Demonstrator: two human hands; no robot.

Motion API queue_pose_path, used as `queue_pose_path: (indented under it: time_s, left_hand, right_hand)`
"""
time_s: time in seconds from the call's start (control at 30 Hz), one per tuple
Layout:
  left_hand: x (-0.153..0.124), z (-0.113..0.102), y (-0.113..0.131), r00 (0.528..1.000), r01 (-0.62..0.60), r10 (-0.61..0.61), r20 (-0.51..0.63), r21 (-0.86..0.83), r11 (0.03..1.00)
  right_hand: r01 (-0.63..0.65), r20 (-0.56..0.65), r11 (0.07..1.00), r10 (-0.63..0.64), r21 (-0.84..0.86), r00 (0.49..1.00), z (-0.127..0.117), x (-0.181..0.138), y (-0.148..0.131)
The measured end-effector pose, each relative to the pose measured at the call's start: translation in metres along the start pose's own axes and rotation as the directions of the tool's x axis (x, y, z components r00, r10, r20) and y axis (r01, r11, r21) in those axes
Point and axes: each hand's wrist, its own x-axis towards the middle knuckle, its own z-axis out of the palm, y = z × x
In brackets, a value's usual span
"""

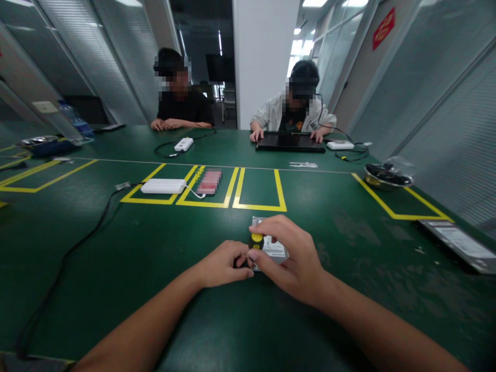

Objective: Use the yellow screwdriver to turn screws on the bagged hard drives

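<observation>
A flat silver device with a white label, like a hard drive [275, 249], lies on the green table [155, 268] right in front of me. My right hand [292, 258] is curled over it, its thumb and fingers pinched on a small black tool with a yellow cap [256, 241] that stands at the device's left edge. My left hand [223, 264] is closed against the device's near-left corner, fingertips pressed together beside the tool. What the left fingers hold is hidden.
Yellow tape boxes [258, 191] mark the table beyond the device. A white power bank [163, 186] with a cable and a phone [210, 182] lie at the centre left. A metal bowl [387, 177] and a flat device [459, 243] sit right. Two people sit opposite, one at a laptop [290, 142].
</observation>
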Motion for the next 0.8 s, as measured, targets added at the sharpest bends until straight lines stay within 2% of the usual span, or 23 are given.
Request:
queue_pose_path:
  time_s: [0.33, 0.5, 0.67, 0.8]
  left_hand:
    - [-0.001, 0.002, -0.004, 0.999, -0.036, 0.036, -0.01, 0.034, 0.999]
    - [0.0, 0.003, -0.005, 0.998, -0.055, 0.056, -0.02, 0.048, 0.997]
    - [0.0, 0.001, -0.004, 0.998, -0.065, 0.066, -0.006, 0.078, 0.995]
    - [0.0, 0.0, -0.003, 0.999, -0.047, 0.047, 0.004, 0.074, 0.996]
  right_hand:
    - [-0.004, 0.013, 1.0, 0.004, -0.016, 1.0, -0.003, 0.0, -0.002]
    - [-0.026, -0.021, 1.0, 0.025, -0.017, 0.999, -0.01, 0.003, -0.007]
    - [-0.052, -0.112, 0.997, 0.045, -0.057, 0.993, -0.04, 0.01, -0.02]
    - [-0.099, -0.201, 0.946, 0.037, -0.31, 0.979, -0.072, 0.012, -0.027]
